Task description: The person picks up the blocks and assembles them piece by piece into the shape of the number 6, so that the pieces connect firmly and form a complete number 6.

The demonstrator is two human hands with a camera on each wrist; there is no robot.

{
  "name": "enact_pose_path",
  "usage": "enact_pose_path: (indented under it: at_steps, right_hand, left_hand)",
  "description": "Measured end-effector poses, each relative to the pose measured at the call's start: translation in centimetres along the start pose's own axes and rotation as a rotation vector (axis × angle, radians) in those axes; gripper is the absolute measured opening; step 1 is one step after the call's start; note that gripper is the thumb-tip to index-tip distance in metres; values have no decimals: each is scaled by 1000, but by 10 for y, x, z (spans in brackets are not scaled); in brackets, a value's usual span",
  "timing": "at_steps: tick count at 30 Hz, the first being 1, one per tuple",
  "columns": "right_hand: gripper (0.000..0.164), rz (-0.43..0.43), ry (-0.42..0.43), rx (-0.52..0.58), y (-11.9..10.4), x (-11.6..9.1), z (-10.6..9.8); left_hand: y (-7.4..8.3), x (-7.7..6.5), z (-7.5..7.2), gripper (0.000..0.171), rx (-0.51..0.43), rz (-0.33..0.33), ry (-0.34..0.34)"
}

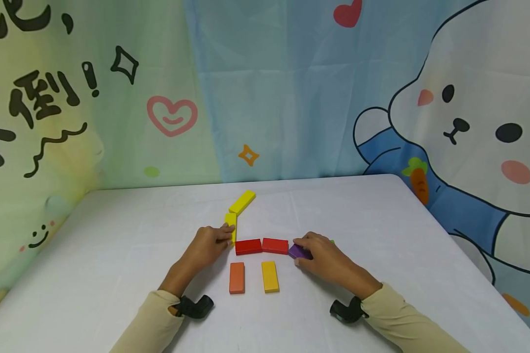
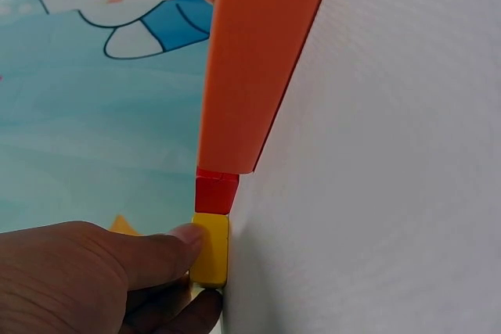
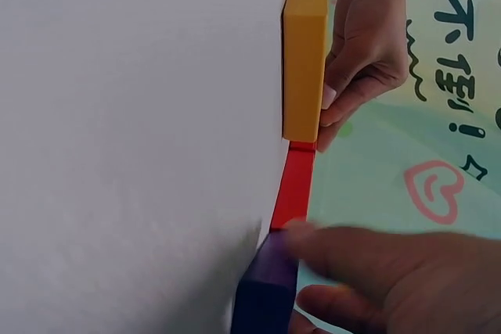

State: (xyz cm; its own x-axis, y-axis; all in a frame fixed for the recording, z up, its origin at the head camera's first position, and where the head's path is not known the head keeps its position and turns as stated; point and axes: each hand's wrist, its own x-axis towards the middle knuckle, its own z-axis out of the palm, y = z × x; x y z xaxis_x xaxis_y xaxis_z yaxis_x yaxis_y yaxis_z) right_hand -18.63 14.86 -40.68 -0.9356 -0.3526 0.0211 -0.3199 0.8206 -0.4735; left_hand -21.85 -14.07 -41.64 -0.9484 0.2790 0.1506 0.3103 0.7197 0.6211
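My left hand [image 1: 210,243] pinches a yellow block [image 2: 210,252] between thumb and fingers, with the block lying on the table. A second yellow block [image 1: 243,201] meets its far end at a slant. Two red blocks, a left one [image 1: 249,247] and a right one [image 1: 275,246], lie end to end in a row to its right. At the row's right end my right hand [image 1: 320,255] grips a purple block [image 1: 298,252], its thumb and fingers on the sides. A sliver of green [image 1: 332,240] shows behind that hand, mostly hidden.
Nearer the body, an orange block [image 1: 237,278] and a deeper yellow block [image 1: 270,277] lie lengthwise, side by side with a gap. All rest on a white-covered table [image 1: 115,264]. A printed curtain [image 1: 265,88] hangs behind the table's far edge.
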Motion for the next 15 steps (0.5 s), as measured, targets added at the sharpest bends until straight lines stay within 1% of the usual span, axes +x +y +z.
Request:
enact_pose_path:
  at_steps: [4, 7, 9, 12, 15]
  right_hand:
    - [45, 39, 17, 62, 1, -1, -4]
    - [44, 47, 25, 87, 3, -2, -11]
    - [46, 35, 22, 82, 6, -3, -17]
    - [49, -12, 9, 69, 12, -6, -28]
    - [53, -48, 9, 66, 18, -10, -38]
  left_hand:
    - [0, 0, 0, 31, 0, 0, -7]
    - [0, -1, -1, 30, -8, 4, -8]
    - [0, -1, -1, 30, -11, 16, -5]
    - [0, -1, -2, 30, -7, 38, 2]
    - [0, -1, -2, 31, 0, 38, 1]
